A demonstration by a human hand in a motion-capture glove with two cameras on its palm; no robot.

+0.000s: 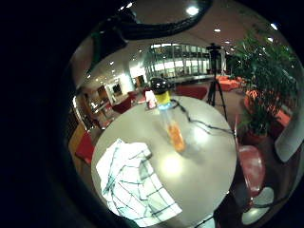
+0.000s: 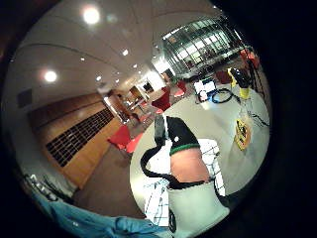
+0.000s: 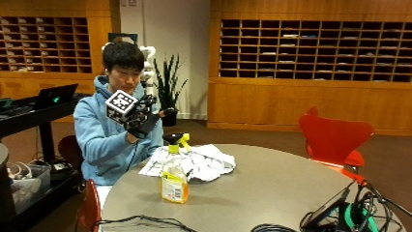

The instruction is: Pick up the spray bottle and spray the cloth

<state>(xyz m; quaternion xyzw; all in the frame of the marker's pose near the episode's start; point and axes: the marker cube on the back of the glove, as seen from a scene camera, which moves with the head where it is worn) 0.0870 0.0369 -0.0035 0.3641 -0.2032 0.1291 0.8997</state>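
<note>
We see one round worktop (image 3: 270, 179) carrying one checked cloth (image 3: 196, 162) and, just in front of it, one upright spray bottle (image 3: 174, 176). Our one gloved right hand (image 3: 141, 118) hangs raised above, fingers spread, holding nothing.

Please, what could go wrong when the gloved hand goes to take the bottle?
The black-gloved right hand is raised above the round grey table, holding nothing. The tall clear spray bottle with orange liquid stands upright and may tip if bumped. The white checked cloth lies behind it, so the spray might miss.
</note>
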